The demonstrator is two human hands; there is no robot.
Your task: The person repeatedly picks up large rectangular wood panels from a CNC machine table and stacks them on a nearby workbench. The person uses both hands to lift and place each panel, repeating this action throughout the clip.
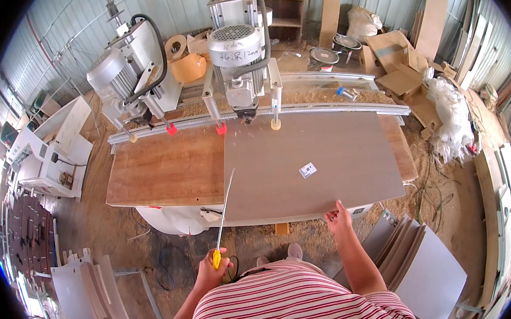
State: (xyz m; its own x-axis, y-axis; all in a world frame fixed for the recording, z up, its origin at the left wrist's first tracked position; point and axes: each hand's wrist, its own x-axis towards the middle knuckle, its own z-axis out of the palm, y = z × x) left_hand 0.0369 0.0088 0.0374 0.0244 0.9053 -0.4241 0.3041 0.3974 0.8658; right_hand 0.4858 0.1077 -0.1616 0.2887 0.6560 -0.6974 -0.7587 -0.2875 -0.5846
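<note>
My left hand (212,269) is closed round the yellow handle of an air blow gun (221,229). Its long thin metal tube points up and away, past the left edge of a grey-brown panel (278,173). That panel lies flat on the wooden machine table (164,170) and bears a small white label (307,170). At the panel's near edge, right of its middle, my right hand (339,219) grips the edge with bent fingers. Above the panel's far edge stands a drilling head (236,56) with a grey motor.
A second drilling head (121,77) stands to the left. Metal rails (331,110) cross behind the panel, with sawdust around them. Several panels lean at my right (432,275) and lower left (74,289). Cardboard (402,81) and plastic wrap (448,117) lie at the far right.
</note>
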